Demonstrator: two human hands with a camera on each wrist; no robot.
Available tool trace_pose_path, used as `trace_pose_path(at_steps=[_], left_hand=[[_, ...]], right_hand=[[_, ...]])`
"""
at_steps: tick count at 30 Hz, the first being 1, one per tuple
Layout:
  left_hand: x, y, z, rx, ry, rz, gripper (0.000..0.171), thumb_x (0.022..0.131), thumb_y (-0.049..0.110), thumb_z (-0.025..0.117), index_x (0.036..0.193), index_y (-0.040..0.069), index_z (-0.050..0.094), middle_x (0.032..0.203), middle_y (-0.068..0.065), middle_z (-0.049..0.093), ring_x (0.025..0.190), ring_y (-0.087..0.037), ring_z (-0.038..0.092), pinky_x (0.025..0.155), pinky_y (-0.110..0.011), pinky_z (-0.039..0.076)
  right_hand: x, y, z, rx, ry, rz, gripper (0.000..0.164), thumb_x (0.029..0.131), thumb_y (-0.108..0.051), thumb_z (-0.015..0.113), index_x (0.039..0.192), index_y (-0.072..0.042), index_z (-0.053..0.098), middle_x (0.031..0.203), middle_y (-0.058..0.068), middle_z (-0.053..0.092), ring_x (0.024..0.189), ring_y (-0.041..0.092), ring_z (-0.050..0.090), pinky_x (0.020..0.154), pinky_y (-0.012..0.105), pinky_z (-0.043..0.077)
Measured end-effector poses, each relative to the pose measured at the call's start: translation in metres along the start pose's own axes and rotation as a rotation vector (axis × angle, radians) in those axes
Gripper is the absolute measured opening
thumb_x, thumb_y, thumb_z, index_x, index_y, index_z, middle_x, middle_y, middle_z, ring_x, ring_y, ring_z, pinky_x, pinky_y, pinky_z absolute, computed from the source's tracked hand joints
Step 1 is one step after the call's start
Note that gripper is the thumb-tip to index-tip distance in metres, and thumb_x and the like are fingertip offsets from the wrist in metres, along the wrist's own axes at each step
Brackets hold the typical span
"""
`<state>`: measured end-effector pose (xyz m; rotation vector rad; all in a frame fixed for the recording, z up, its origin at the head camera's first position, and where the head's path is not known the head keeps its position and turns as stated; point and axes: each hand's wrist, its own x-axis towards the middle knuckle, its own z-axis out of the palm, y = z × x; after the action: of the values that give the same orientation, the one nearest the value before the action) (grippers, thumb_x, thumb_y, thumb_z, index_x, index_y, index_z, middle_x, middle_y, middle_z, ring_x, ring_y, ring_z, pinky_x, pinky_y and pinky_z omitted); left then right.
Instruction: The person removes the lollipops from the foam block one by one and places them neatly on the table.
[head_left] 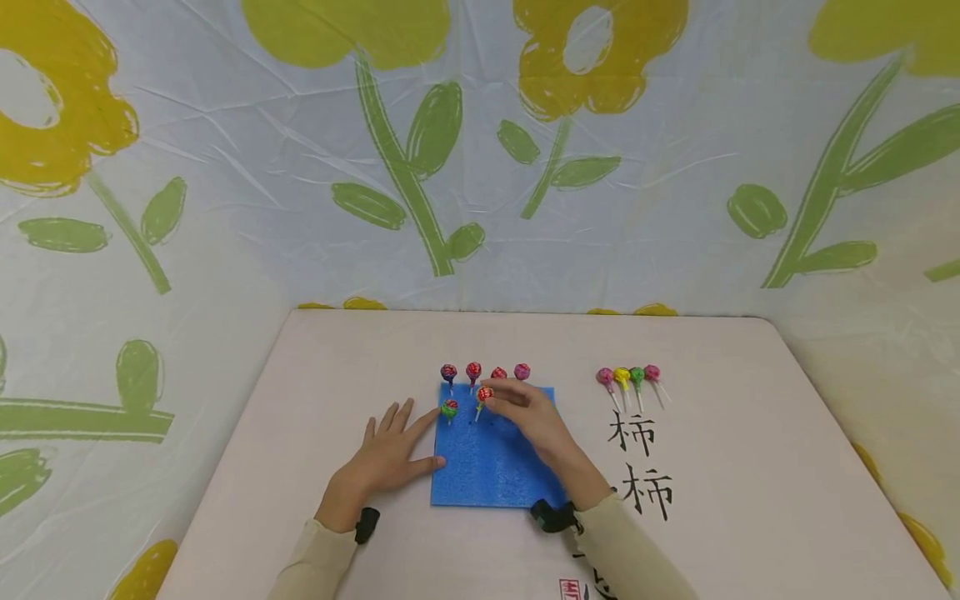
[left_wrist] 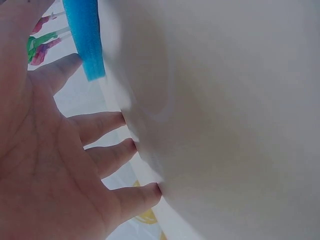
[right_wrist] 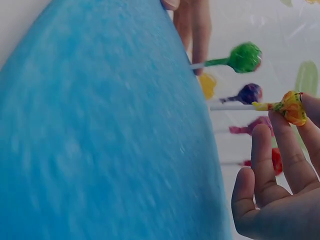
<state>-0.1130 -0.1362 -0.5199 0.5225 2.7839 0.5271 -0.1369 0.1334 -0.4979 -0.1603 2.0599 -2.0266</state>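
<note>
My right hand (head_left: 538, 421) pinches the head of a yellow-and-red lollipop (right_wrist: 292, 108) over the blue foam board (head_left: 495, 467). Its white stick points down at the board; whether the tip is in the foam I cannot tell. Spread on the table, my left hand (head_left: 386, 454) touches the board's left edge with thumb and index finger. Beside that index finger a green lollipop (head_left: 449, 409) stands upright in the board. Along the far edge stand a dark purple lollipop (head_left: 448, 372), a red one (head_left: 473, 370), another red one (head_left: 498, 374) partly behind my fingers, and a pink one (head_left: 522, 372).
To the right of the board, several lollipops lie side by side on the table, among them a yellow one (head_left: 622, 377) and a green one (head_left: 637, 376). Black brush characters (head_left: 648, 492) mark the pale tabletop (head_left: 750, 433). A flower-printed cloth (head_left: 637, 250) hangs behind.
</note>
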Motion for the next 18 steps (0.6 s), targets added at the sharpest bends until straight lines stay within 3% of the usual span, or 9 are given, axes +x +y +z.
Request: trace_pose_path(at_steps=[6, 10, 14, 18], left_hand=[[-0.002, 0.002, -0.002, -0.012, 0.001, 0.001, 0.078, 0.091, 0.062, 0.062, 0.156, 0.027, 0.037, 0.162, -0.022, 0.020, 0.147, -0.047, 0.014, 0.110, -0.073, 0.010], [-0.003, 0.003, -0.003, -0.033, 0.002, 0.002, 0.078, 0.091, 0.060, 0.063, 0.156, 0.026, 0.037, 0.162, -0.023, 0.020, 0.147, -0.048, 0.013, 0.110, -0.073, 0.008], [-0.003, 0.003, -0.003, -0.027, -0.002, 0.000, 0.078, 0.091, 0.060, 0.063, 0.157, 0.027, 0.037, 0.162, -0.022, 0.019, 0.148, -0.047, 0.012, 0.110, -0.073, 0.008], [-0.003, 0.003, -0.003, -0.023, -0.004, 0.000, 0.078, 0.091, 0.061, 0.062, 0.157, 0.027, 0.036, 0.162, -0.022, 0.019, 0.148, -0.047, 0.012, 0.110, -0.073, 0.008]], right_hand=[[-0.010, -0.005, -0.023, 0.018, 0.049, -0.039, 0.040, 0.096, -0.020, 0.071, 0.132, -0.003, 0.064, 0.117, 0.014, 0.069, 0.114, 0.041, 0.061, 0.098, 0.035, 0.049], [-0.016, -0.006, -0.045, -0.002, 0.096, -0.051, 0.040, 0.096, -0.022, 0.070, 0.132, -0.005, 0.064, 0.116, 0.013, 0.069, 0.114, 0.046, 0.058, 0.100, 0.038, 0.046], [-0.021, -0.008, -0.070, -0.057, 0.150, -0.064, 0.042, 0.098, -0.027, 0.068, 0.133, -0.006, 0.063, 0.119, 0.012, 0.068, 0.111, 0.043, 0.060, 0.101, 0.048, 0.043], [-0.027, -0.013, -0.093, -0.135, 0.212, -0.051, 0.045, 0.097, -0.034, 0.067, 0.135, -0.010, 0.063, 0.120, 0.009, 0.067, 0.104, 0.029, 0.064, 0.096, 0.048, 0.045]])
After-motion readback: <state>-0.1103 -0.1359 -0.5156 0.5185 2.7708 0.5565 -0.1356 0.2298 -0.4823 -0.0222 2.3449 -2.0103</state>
